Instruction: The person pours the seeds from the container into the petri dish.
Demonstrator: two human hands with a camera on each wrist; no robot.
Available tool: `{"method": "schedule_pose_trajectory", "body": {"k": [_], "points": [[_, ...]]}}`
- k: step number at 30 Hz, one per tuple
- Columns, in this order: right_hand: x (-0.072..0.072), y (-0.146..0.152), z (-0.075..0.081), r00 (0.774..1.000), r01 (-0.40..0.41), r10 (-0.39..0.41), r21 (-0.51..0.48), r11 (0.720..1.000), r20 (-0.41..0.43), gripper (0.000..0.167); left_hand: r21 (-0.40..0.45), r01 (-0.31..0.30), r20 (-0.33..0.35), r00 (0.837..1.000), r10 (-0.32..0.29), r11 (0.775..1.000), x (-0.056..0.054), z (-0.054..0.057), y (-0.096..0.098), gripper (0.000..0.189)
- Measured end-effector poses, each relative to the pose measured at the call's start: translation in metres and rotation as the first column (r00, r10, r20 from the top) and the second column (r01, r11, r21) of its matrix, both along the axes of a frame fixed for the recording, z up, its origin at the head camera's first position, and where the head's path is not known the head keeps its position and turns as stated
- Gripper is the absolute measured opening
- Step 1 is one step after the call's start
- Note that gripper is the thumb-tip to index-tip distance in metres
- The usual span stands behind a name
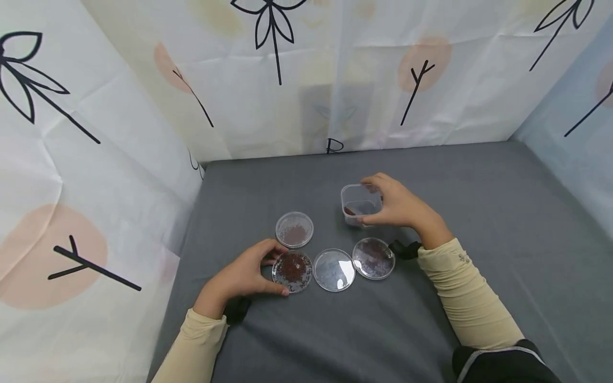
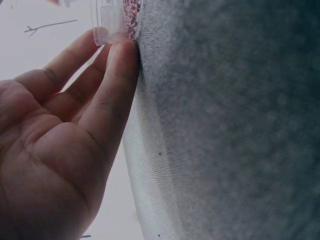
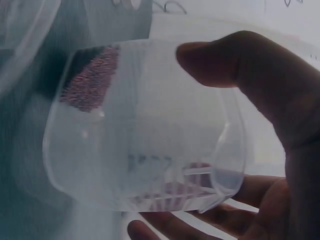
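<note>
My left hand (image 1: 241, 274) holds a round clear petri dish (image 1: 293, 271) by its rim, thumb at the near side and fingers at the far side. Dark reddish-brown grains lie in that dish, which rests on the grey cloth. At the upper right, my right hand (image 1: 402, 205) grips a clear plastic tub (image 3: 150, 110) between thumb and fingers across its width. The tub stands low over the cloth; whether it touches is unclear. Reddish-brown grains (image 3: 92, 80) sit gathered in one corner of it.
A petri dish (image 1: 294, 230) with a thin scatter of grains lies beyond the held one. To the right are a clear, shiny round dish or lid (image 1: 334, 270) and another dish (image 1: 373, 258) with dark grains. Patterned white cloth walls (image 1: 268, 117) stand behind and beside the grey surface (image 1: 479, 213).
</note>
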State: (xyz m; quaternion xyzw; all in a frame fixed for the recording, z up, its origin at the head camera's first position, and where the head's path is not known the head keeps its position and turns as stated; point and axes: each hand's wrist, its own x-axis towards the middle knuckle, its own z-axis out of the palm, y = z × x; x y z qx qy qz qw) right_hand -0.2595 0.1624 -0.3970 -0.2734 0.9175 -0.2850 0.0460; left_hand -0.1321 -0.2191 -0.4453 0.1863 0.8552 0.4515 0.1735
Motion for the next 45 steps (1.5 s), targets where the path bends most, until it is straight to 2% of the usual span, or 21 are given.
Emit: {"method": "schedule_pose_trajectory", "body": {"k": [5, 12, 20, 23, 27, 39, 45], "points": [[-0.005, 0.015, -0.001, 0.999, 0.022, -0.023, 0.025, 0.999, 0.036, 0.086, 0.011, 0.000, 0.005, 1.000, -0.001, 1.000, 0.002, -0.001, 0.000, 0.082], [-0.008, 0.026, -0.003, 0.995, 0.005, -0.009, 0.043, 0.999, 0.094, 0.085, 0.012, 0.002, 0.005, 1.000, -0.002, 1.000, 0.002, -0.004, -0.001, 0.082], [-0.002, 0.026, -0.002, 0.993, -0.009, -0.004, 0.105, 0.994, 0.119, 0.102, 0.010, 0.005, 0.014, 1.000, -0.005, 1.000, 0.004, -0.002, -0.001, 0.082], [0.001, 0.023, 0.001, 0.995, 0.000, -0.013, 0.120, 0.993, 0.101, 0.108, 0.010, 0.007, 0.016, 1.000, -0.007, 1.000, 0.004, -0.001, -0.001, 0.081], [0.007, 0.016, 0.007, 0.999, -0.008, 0.002, 0.119, 0.993, 0.052, 0.106, 0.009, 0.006, 0.014, 1.000, -0.007, 1.000, 0.003, 0.000, -0.001, 0.082], [0.024, -0.010, 0.018, 0.993, -0.118, 0.114, 0.115, 0.986, 0.042, 0.101, 0.006, 0.001, 0.013, 1.000, -0.001, 1.000, 0.003, -0.001, -0.002, 0.082], [0.031, -0.020, 0.019, 0.986, -0.168, 0.169, 0.114, 0.979, 0.002, 0.102, -0.003, 0.006, -0.003, 1.000, -0.006, 1.000, 0.000, -0.001, 0.000, 0.081]]}}
